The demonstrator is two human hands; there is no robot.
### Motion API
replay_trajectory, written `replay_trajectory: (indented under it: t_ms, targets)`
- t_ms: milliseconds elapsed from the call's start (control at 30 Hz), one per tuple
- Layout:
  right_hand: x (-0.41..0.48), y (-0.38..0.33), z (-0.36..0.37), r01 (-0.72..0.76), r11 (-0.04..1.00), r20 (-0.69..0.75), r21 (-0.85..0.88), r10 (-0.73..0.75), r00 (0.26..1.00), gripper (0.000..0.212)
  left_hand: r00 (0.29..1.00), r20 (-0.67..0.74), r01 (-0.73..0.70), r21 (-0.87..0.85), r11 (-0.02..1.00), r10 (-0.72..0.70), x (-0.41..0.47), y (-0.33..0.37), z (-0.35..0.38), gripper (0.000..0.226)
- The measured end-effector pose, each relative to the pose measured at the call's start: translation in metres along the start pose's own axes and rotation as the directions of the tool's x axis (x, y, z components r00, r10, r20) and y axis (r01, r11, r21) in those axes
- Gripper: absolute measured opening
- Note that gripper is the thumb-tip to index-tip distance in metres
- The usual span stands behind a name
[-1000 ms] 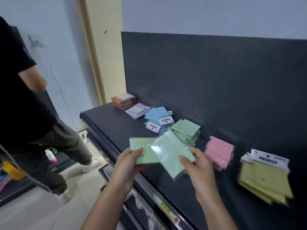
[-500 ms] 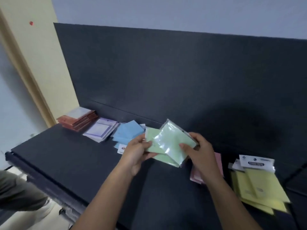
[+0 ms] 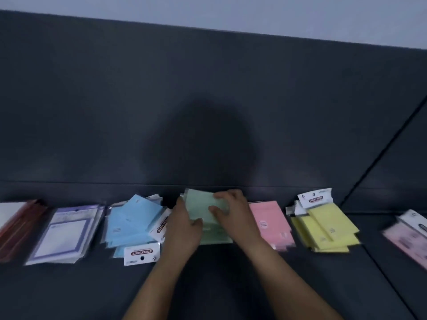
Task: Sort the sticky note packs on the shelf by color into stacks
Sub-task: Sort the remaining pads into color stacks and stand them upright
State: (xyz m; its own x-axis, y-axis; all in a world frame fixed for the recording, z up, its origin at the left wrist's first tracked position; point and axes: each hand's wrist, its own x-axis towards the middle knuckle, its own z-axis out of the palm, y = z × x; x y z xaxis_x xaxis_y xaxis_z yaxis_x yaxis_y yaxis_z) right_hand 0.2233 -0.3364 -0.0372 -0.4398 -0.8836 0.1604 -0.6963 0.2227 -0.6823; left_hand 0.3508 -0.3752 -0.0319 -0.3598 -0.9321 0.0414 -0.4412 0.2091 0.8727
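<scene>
Sticky note packs lie in a row on the dark shelf [image 3: 69,292]. Both my hands are on the green packs [image 3: 199,206] at the middle of the row. My left hand [image 3: 182,225] holds their left edge with the thumb on top. My right hand [image 3: 231,211] grips them from the right, fingers curled over the top pack. Left of them lies a loose pile of blue packs [image 3: 134,220]. A pink pack [image 3: 269,221] and a yellow stack [image 3: 328,227] lie to the right.
At the far left sit a white and purple pack [image 3: 64,234] and a red-brown stack [image 3: 20,227]. Another pinkish pack [image 3: 409,236] lies on the adjoining shelf section at the far right. A dark back panel [image 3: 208,100] rises behind the row.
My hands carried the green packs from the air in front of me down onto the green pile on the shelf. The view swung right and closer; the other person is out of view.
</scene>
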Motion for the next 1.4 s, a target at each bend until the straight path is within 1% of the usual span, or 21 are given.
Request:
replay_trajectory:
  t_ms: [100,167,200,300,367,433,500,567,633,733,800,833,900,933,1000,1133,1300,1400]
  targets:
    - [0.000,-0.002,0.006,-0.035,0.998,-0.037,-0.051,0.033,0.999,0.037,0.999,0.030,-0.023,-0.072,0.997,0.025,0.000,-0.006,-0.001,0.046]
    - [-0.005,-0.005,0.008,-0.044,0.998,-0.117,-0.038,0.039,0.992,0.039,0.998,0.038,-0.047,-0.059,0.997,0.050,0.002,-0.008,-0.004,0.045]
    - [-0.009,-0.006,0.007,-0.036,0.999,-0.167,-0.010,0.034,0.985,0.039,0.997,0.035,-0.063,-0.023,0.998,0.063,0.003,-0.009,-0.006,0.045]
    - [-0.022,-0.005,-0.008,0.019,0.994,-0.290,0.110,0.014,0.957,0.036,0.995,0.010,-0.101,0.155,0.983,0.101,0.005,-0.005,-0.009,0.051]
    - [-0.034,0.001,-0.027,0.038,0.987,-0.340,0.154,0.017,0.940,0.033,0.991,-0.028,-0.124,0.198,0.972,0.132,0.005,0.002,-0.006,0.059]
    - [-0.049,0.012,-0.050,0.027,0.992,-0.413,0.125,0.027,0.910,0.029,0.980,-0.070,-0.169,0.186,0.968,0.185,-0.001,0.015,0.002,0.061]
    - [-0.069,0.028,-0.076,0.007,0.994,-0.499,0.113,0.051,0.865,0.026,0.951,-0.104,-0.271,0.163,0.949,0.290,-0.013,0.033,0.019,0.057]
    - [-0.094,0.049,-0.102,-0.041,0.992,-0.557,0.122,0.103,0.824,0.025,0.917,-0.111,-0.370,0.121,0.921,0.383,-0.029,0.054,0.042,0.058]
    - [-0.123,0.073,-0.130,-0.106,0.987,-0.591,0.123,0.159,0.791,0.026,0.894,-0.099,-0.434,0.054,0.899,0.437,-0.052,0.076,0.071,0.054]
    - [-0.178,0.113,-0.175,-0.210,0.971,-0.647,0.115,0.234,0.726,0.030,0.873,-0.016,-0.487,-0.061,0.871,0.487,-0.096,0.109,0.129,0.055]
    - [-0.211,0.137,-0.203,-0.300,0.949,-0.678,0.096,0.283,0.679,0.031,0.859,0.110,-0.492,-0.092,0.866,0.500,-0.124,0.126,0.166,0.055]
    - [-0.230,0.150,-0.218,-0.344,0.935,-0.685,0.085,0.305,0.662,0.032,0.837,0.204,-0.499,-0.096,0.861,0.508,-0.140,0.136,0.187,0.053]
    - [-0.266,0.174,-0.248,-0.428,0.902,-0.669,0.055,0.352,0.655,0.036,0.755,0.383,-0.553,-0.065,0.831,0.532,-0.171,0.153,0.229,0.047]
    - [-0.284,0.185,-0.261,-0.461,0.887,-0.658,0.035,0.368,0.657,0.037,0.717,0.448,-0.580,-0.041,0.813,0.534,-0.186,0.160,0.250,0.043]
    - [-0.318,0.207,-0.285,-0.494,0.869,-0.643,-0.005,0.376,0.668,0.039,0.686,0.521,-0.591,-0.006,0.806,0.507,-0.211,0.175,0.284,0.035]
    - [-0.377,0.242,-0.322,-0.546,0.834,-0.620,-0.076,0.389,0.681,0.040,0.683,0.561,-0.594,0.056,0.802,0.467,-0.238,0.195,0.332,0.034]
    - [-0.416,0.272,-0.350,-0.590,0.806,-0.608,-0.051,0.443,0.658,0.040,0.733,0.565,-0.567,0.198,0.800,0.379,-0.235,0.205,0.364,0.039]
    - [-0.418,0.284,-0.357,-0.596,0.801,-0.601,-0.052,0.451,0.659,0.036,0.782,0.543,-0.530,0.322,0.785,0.306,-0.223,0.206,0.371,0.045]
